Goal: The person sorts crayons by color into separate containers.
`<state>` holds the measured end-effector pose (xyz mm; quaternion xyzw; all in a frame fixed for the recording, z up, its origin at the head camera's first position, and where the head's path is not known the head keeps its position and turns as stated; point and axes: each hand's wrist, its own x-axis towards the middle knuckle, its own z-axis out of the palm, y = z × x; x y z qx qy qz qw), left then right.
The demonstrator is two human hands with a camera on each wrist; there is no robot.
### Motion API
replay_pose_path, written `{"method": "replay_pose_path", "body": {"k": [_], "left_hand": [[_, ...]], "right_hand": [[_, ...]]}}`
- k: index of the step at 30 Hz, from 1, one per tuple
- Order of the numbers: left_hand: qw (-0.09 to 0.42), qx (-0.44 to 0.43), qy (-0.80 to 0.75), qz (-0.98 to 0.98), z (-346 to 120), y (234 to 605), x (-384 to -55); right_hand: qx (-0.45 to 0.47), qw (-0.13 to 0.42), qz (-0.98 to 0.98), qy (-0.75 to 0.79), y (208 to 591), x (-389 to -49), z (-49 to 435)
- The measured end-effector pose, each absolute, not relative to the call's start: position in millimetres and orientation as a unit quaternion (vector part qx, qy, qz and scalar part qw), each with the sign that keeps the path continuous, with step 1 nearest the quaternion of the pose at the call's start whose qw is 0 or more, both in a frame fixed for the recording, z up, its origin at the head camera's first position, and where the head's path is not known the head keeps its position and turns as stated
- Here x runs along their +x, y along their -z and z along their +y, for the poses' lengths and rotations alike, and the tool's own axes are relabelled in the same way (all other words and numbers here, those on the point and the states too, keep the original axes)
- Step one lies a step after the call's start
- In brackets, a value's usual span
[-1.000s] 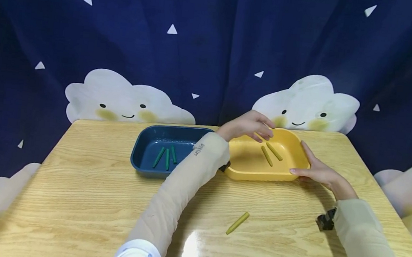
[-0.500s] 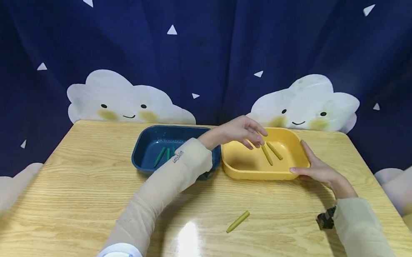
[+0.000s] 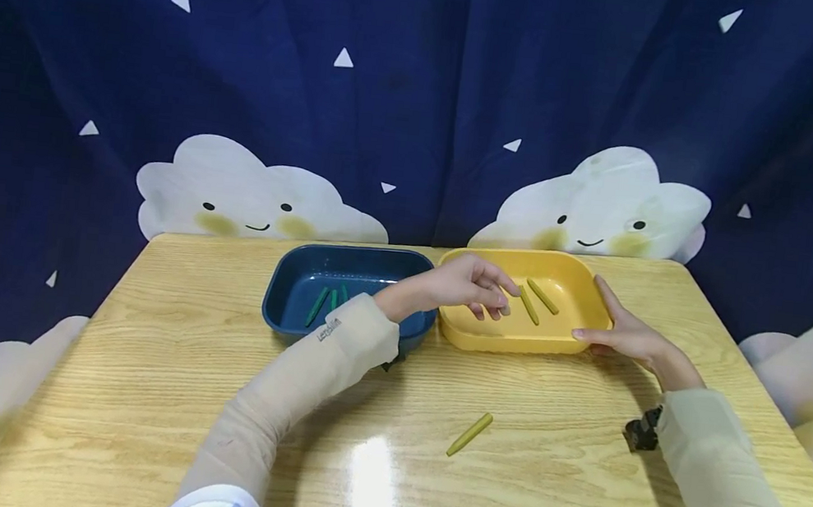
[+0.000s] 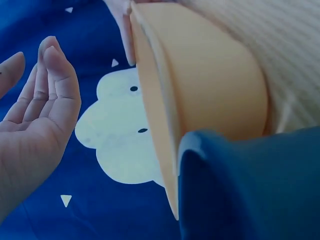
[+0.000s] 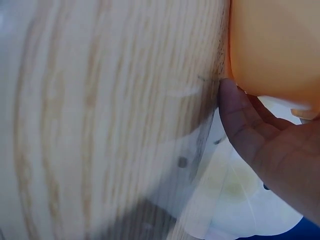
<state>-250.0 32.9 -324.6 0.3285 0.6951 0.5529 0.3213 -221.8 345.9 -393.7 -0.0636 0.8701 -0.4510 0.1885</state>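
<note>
My left hand (image 3: 459, 282) hovers over the left part of a yellow plastic tray (image 3: 494, 341), its fingers loosely bent. In the left wrist view, nothing lies in that hand's palm (image 4: 37, 125). Two yellow crayons (image 3: 542, 296) lie inside this tray, near the fingertips. At the tray's right end, my right hand (image 3: 628, 335) grips the wall, with the thumb at the front corner. The right wrist view shows its fingers (image 5: 245, 122) against the tray's outside. A third yellow crayon (image 3: 469, 434) lies on the table in front.
A dark blue tray (image 3: 274, 306) stands left of the yellow one, close against it, with green crayons (image 3: 316, 307) inside, partly hidden by my left forearm. Behind the wooden table (image 3: 163, 377) hangs a dark blue curtain (image 3: 410, 80) with cloud prints.
My left hand has drawn back to the left and toward me across the yellow tray, its forearm now covering more of the blue tray. My right hand stays in place.
</note>
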Motion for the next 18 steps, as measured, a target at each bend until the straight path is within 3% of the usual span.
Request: {"method": "replay_pose_path", "body": {"k": [18], "left_hand": [[0.385, 0.343, -0.515, 0.685, 18, 352, -209]], "right_hand": [[-0.068, 0.188, 0.874, 0.444, 392, -220, 344]]}}
